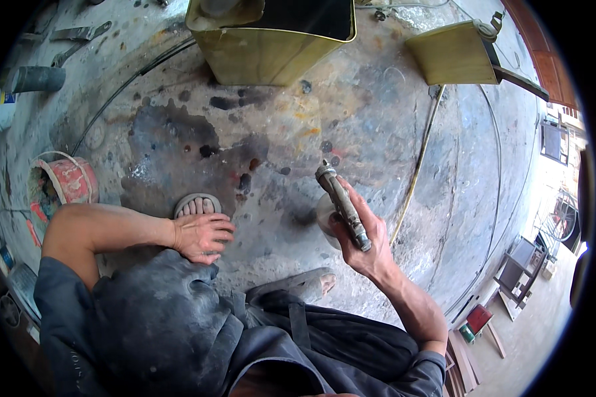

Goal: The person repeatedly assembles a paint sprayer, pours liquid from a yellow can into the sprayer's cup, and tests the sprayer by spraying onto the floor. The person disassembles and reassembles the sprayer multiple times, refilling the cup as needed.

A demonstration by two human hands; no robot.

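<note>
A metal spray gun [344, 205] is in my right hand [371, 241], its narrow nozzle tip toward the far side. My fingers and thumb are closed around its body. Below the gun a pale, rounded cup [326, 215] shows in part; the hand hides the rest. My left hand [204, 238] hangs over my bent knee near my sandalled foot, holding nothing. Its fingers are loosely bent and a little apart. Ahead of both hands stands a yellowish, open-topped metal can [271, 56], dark inside.
A red bucket [76, 180] stands at the left, near my elbow. A second yellowish metal container [450, 56] sits at the far right with a dark bar against it. Hoses, one yellowish hose [420, 159] among them, cross the stained floor. A grey cylinder [38, 79] lies far left.
</note>
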